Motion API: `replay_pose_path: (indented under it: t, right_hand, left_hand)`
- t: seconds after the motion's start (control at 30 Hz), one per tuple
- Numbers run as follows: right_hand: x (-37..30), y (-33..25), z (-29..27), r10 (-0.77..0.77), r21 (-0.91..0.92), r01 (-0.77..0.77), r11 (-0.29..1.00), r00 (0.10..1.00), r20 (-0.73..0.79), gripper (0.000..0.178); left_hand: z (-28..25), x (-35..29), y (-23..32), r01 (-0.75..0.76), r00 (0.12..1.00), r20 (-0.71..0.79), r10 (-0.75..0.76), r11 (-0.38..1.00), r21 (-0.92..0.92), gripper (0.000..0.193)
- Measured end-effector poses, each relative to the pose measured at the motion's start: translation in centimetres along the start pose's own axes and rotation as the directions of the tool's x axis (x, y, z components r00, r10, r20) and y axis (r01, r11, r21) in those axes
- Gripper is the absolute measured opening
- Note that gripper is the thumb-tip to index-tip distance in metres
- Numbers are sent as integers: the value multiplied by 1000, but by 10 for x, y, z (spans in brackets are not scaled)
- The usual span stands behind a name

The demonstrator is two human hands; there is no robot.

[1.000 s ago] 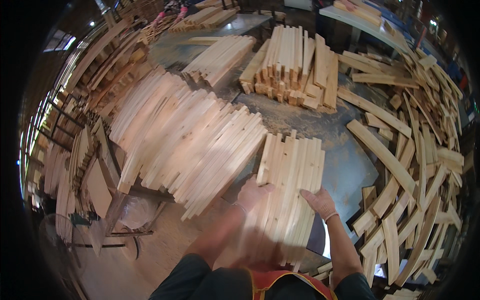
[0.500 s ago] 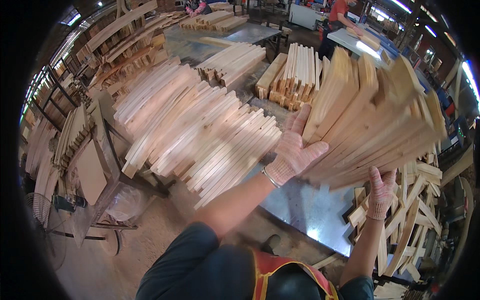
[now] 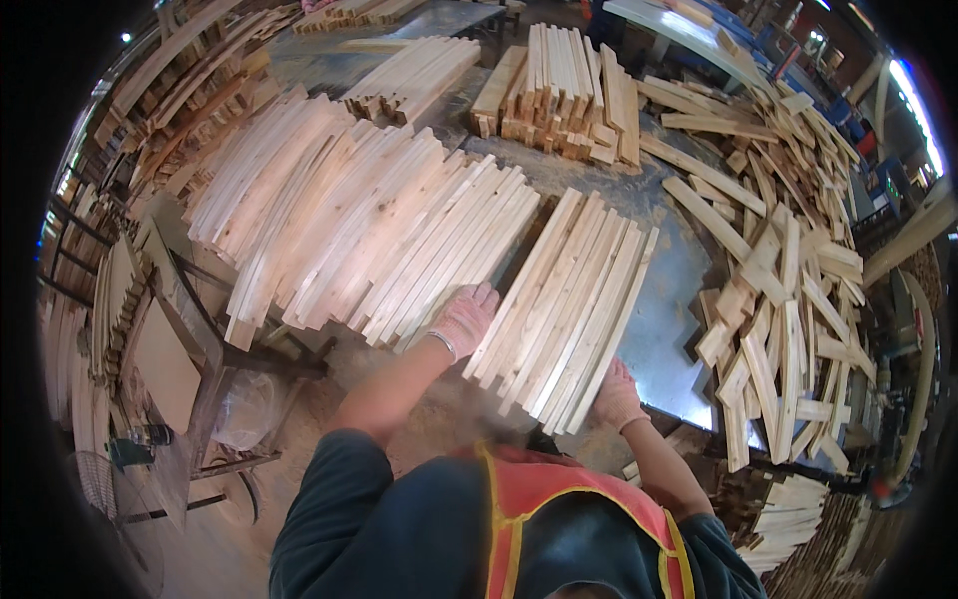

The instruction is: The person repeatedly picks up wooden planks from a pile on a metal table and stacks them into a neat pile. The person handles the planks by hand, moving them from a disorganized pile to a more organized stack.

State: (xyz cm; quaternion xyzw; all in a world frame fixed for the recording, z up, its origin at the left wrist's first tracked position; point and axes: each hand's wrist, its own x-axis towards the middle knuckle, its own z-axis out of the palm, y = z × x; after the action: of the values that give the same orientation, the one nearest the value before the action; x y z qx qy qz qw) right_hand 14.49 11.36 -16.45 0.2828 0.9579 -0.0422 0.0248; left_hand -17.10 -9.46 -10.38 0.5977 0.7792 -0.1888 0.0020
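A bundle of pale wooden slats (image 3: 567, 304) lies side by side before me, its near ends jutting past the metal table's front edge. At its left side my left hand (image 3: 466, 319), in a pinkish knit glove, presses in between the bundle and the row beside it. My right hand (image 3: 618, 397), gloved alike, grips the right side close to the near end, with its fingertips partly hidden. Between them the two hands clasp the slats. Left of the bundle stretches a long row of similar wooden slats (image 3: 369, 220), set on edge.
Loose wooden strips (image 3: 788, 299) are heaped on the right. Bare metal tabletop (image 3: 664, 290) shows beside the bundle. Farther back stand a stack of slats (image 3: 559, 90) and another pile (image 3: 414, 75). A dark metal frame (image 3: 215, 369) stands at the left.
The bundle, raised and fanned out before, has come down to the left beside the row, lying flat and aligned. Both hands have moved left and closer to me with it.
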Motion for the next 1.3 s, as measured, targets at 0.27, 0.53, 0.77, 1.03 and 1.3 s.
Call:
replay_pose_path:
  t: [0.27, 0.53, 0.77, 1.03, 1.3]
  right_hand:
    - [19, 18, -51, 36, 928, -237, 286, 971, 237, 50]
    - [43, -47, -92, -73, 924, -366, -115, 930, 359, 71]
    - [56, -20, -59, -52, 862, -501, -72, 865, 499, 84]
    - [105, 74, -36, 80, 905, -354, 237, 935, 344, 89]
    - [156, 80, -113, 30, 546, -329, 771, 874, 484, 75]
  left_hand:
    - [-18, -86, 3, 357, 856, -130, -501, 753, -553, 64]
    - [50, -166, 63, 318, 109, 392, -914, -341, -885, 69]
    - [73, -149, 13, -208, 222, 778, -588, -808, -551, 53]
    - [38, -125, 95, 177, 733, 655, -182, -879, -442, 33]
    - [7, -22, 91, 17, 915, 294, -276, -702, -712, 88]
